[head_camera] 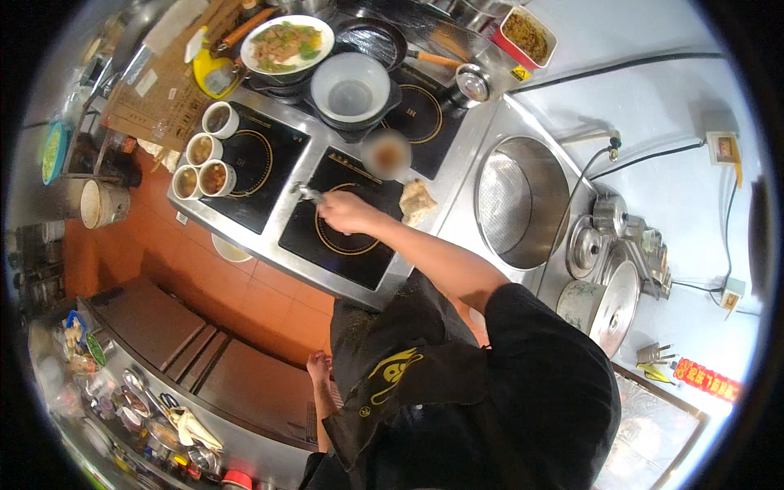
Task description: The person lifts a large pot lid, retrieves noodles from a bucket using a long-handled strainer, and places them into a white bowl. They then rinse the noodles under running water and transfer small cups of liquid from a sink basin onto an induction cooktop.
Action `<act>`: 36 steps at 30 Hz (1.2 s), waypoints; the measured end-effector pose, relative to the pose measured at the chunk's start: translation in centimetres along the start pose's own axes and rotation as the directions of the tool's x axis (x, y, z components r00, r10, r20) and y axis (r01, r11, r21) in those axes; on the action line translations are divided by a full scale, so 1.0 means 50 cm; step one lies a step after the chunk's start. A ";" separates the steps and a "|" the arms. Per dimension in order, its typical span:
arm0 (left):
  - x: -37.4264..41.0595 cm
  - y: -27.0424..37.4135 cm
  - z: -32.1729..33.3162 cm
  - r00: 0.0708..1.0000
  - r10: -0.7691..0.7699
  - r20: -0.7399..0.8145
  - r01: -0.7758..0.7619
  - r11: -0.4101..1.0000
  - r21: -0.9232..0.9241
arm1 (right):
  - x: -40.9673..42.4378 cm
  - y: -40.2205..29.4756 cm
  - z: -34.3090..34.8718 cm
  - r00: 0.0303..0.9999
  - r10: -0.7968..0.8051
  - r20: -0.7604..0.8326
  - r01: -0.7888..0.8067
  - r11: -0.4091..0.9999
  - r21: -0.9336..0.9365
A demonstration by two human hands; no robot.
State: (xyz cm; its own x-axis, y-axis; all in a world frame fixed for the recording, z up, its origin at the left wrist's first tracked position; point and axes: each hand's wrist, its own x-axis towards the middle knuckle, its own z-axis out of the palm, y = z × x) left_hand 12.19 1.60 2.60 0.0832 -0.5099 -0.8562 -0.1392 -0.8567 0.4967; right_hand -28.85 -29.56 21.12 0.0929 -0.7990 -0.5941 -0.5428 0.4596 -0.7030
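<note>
My right hand [346, 211] is closed around a small metal tool [308, 193], perhaps a bowl clip or tongs, above the front middle induction hob [361, 269]. My left hand [319, 366] hangs low beside my apron, fingers curled; whether it holds anything cannot be told. Several white cups [215, 178] with food or broth stand on the left hob [278, 159]. A blurred round bowl with brown contents [386, 154] is beyond my right hand, near a crumpled cloth [417, 201]. Farther back are a whitish bowl [350, 89] in a dark pot and a plate of food [286, 46].
A black frying pan [370, 40] lies behind the bowls. A yellow spray bottle [214, 73] stands at back left. At right are a deep steel pot [520, 202] and lidded pots [585, 245]. A steel counter [245, 416] with utensils runs along lower left.
</note>
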 end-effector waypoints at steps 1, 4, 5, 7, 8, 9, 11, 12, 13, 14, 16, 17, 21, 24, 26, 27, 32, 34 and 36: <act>-0.014 0.010 0.017 1.000 0.015 -0.012 -0.014 0.995 0.098 | -0.022 0.080 -0.001 0.994 0.073 -0.079 -0.068 0.996 0.065; 0.044 -0.103 0.004 0.962 0.272 0.036 -0.273 0.939 0.210 | -0.132 0.179 -0.060 0.962 0.128 -0.240 -0.137 0.990 -0.022; 0.040 -0.100 0.015 0.976 0.209 0.069 -0.220 0.932 0.288 | -0.158 0.222 -0.085 0.958 0.116 -0.261 -0.127 0.991 -0.027; 0.035 -0.045 0.044 0.991 0.073 0.116 -0.118 0.889 0.442 | -0.190 0.276 -0.125 0.946 0.077 -0.316 -0.105 0.992 -0.071; 0.016 -0.013 0.070 0.988 0.081 0.131 -0.123 0.923 0.365 | -0.202 0.292 -0.143 0.934 0.053 -0.353 -0.098 0.989 -0.111; -0.007 0.024 0.095 0.986 0.088 0.141 -0.126 0.950 0.285 | -0.207 0.301 -0.156 0.922 0.025 -0.386 -0.090 0.984 -0.152; -0.008 0.025 0.111 0.997 0.025 0.071 -0.046 0.948 0.314 | -0.205 0.294 -0.178 0.932 0.075 -0.355 -0.135 0.980 -0.147; -0.005 0.024 0.111 0.996 0.024 0.082 -0.049 0.947 0.316 | -0.197 0.294 -0.185 0.937 0.100 -0.335 -0.157 0.976 -0.148; -0.002 0.024 0.107 0.996 0.023 0.091 -0.050 0.947 0.317 | -0.188 0.294 -0.190 0.941 0.124 -0.314 -0.178 0.972 -0.150; 0.000 0.022 0.103 0.995 0.021 0.099 -0.052 0.947 0.318 | -0.176 0.301 -0.191 0.942 0.101 -0.320 -0.165 0.970 -0.178; -0.014 0.036 0.113 0.998 -0.017 0.054 0.001 0.959 0.283 | -0.149 0.327 -0.183 0.942 0.063 -0.330 -0.146 0.961 -0.233; -0.025 0.044 0.118 0.999 -0.037 0.031 0.028 0.964 0.263 | -0.138 0.337 -0.183 0.949 0.036 -0.314 -0.127 0.953 -0.276; -0.043 0.014 0.101 0.996 -0.070 0.053 0.066 0.995 0.068 | -0.116 0.348 -0.174 0.952 -0.017 -0.305 -0.090 0.938 -0.335; -0.035 -0.030 0.089 0.993 -0.098 0.065 0.098 0.995 0.014 | -0.115 0.342 -0.173 0.937 -0.082 -0.339 -0.053 0.927 -0.371; -0.051 -0.029 0.096 0.995 -0.088 0.046 0.087 0.995 0.041 | -0.120 0.337 -0.172 0.934 -0.084 -0.348 -0.061 0.920 -0.387; -0.045 -0.037 0.092 0.997 -0.071 0.043 0.068 0.995 0.067 | -0.120 0.329 -0.172 0.936 -0.057 -0.348 -0.084 0.923 -0.376; -0.022 -0.053 0.082 0.999 -0.023 0.046 0.022 1.000 0.013 | -0.121 0.297 -0.145 0.930 -0.022 -0.368 -0.114 0.932 -0.345; -0.014 -0.046 0.074 0.998 -0.052 0.028 0.050 0.996 0.068 | -0.120 0.277 -0.130 0.938 -0.020 -0.345 -0.105 0.935 -0.340; -0.011 -0.033 0.064 0.996 -0.089 0.003 0.088 0.991 0.101 | -0.114 0.247 -0.111 0.947 -0.033 -0.321 -0.083 0.936 -0.343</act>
State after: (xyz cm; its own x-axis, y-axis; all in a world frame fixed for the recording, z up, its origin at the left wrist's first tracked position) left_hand 9.23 3.53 1.78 0.0924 -0.4317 -0.8973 -0.2307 -0.8859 0.4025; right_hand -40.71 -21.48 18.02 -0.1617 -0.8960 -0.4136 -0.8020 0.3636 -0.4740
